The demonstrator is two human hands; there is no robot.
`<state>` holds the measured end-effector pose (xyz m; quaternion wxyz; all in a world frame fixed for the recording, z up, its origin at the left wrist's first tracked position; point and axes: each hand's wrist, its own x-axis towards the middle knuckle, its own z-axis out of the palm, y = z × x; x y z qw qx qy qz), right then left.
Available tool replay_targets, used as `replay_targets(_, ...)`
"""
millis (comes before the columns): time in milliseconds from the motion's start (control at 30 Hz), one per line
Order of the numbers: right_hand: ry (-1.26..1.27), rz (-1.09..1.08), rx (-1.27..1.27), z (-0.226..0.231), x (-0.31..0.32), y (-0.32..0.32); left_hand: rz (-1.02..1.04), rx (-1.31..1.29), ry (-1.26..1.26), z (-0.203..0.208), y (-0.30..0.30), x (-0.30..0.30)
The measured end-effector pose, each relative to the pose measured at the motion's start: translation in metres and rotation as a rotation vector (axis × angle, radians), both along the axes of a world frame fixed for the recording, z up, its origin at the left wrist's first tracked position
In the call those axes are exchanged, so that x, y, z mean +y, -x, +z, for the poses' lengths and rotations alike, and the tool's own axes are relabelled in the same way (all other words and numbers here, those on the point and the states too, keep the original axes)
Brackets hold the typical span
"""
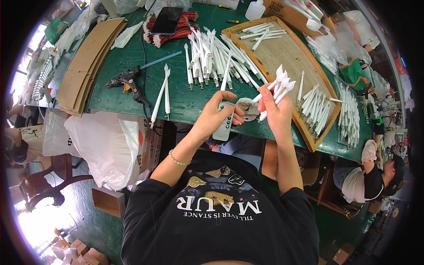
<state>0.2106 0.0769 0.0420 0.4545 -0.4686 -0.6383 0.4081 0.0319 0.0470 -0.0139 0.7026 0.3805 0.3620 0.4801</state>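
My left hand (pixel 213 115) is closed around a small pale remote control (pixel 221 130) with dark buttons and one green button, held at the table's near edge. A few white LED taper candles with flame-shaped tips (pixel 282 84) are bunched in my right hand (pixel 278 114), their tips pointing up and away. Beyond my hands lies a pile of similar white candles (pixel 216 55), some showing metallic lower ends. One candle (pixel 226 73) reaches down close to my left fingers; I cannot tell if they touch it. A round white container (pixel 248 106) sits between my hands, partly hidden.
A wood-framed tray (pixel 304 132) holding more candles stands at the right, bagged candles (pixel 349 117) beside it. On the left are two loose candles (pixel 167 95), a glue gun (pixel 128 84) and flat cardboard (pixel 86 70). A phone (pixel 167 20) rests on red wires. Another person (pixel 362 181) sits at the right.
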Motion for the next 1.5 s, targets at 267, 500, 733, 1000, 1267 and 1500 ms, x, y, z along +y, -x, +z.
replay_targets(267, -0.014, 0.006, 0.011, -0.001, -0.001, 0.001, -0.005, 0.006, 0.004, -0.001, 0.000, 0.000)
replay_targets(500, -0.010, -0.004, -0.005, 0.000, -0.003, 0.001, 0.003, -0.005, -0.022, -0.003, -0.002, 0.000)
replay_targets(733, 0.063, -0.357, -0.116, 0.030, 0.035, -0.073, -0.033, -0.009, -0.012, 0.000, 0.002, 0.001)
replay_targets(1000, 0.219, -0.412, -0.631, -0.002, 0.079, -0.182, -0.036, -0.015, -0.020, -0.003, 0.002, 0.001)
replay_targets(1267, -0.014, -0.429, 0.132, 0.024, 0.032, -0.085, -0.027, -0.003, -0.013, -0.002, 0.003, 0.000)
replay_targets(1500, 0.035, -0.234, -0.004, -0.001, 0.021, -0.054, -0.023, 0.000, -0.020, -0.001, 0.002, -0.001)
